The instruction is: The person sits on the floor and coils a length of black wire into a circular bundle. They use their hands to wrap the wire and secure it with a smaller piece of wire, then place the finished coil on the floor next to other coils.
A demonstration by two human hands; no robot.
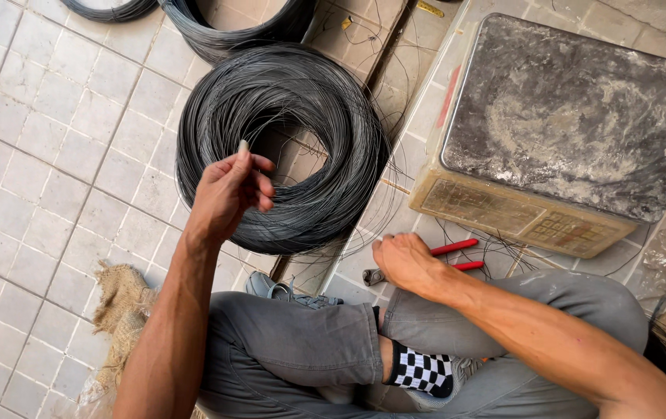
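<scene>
Fingers of the left hand (228, 194) pinch together on a thin strand drawn from the big coil of dark wire (282, 147), which lies on the tiled floor (30, 155) just beyond the fingertips. The right hand (404, 262) is closed over red-handled pliers (449, 256), handles poking out to its right. Beyond it sits a worn weighing scale (558, 132).

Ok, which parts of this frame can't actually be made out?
- Head view: the pliers' jaws are mostly covered by the right hand.
- Whether the left hand pinches a strand from the wire coil is too fine to tell.
- The scale's keypad is blurred.
- Two more coils are cut off by the top edge.
</scene>
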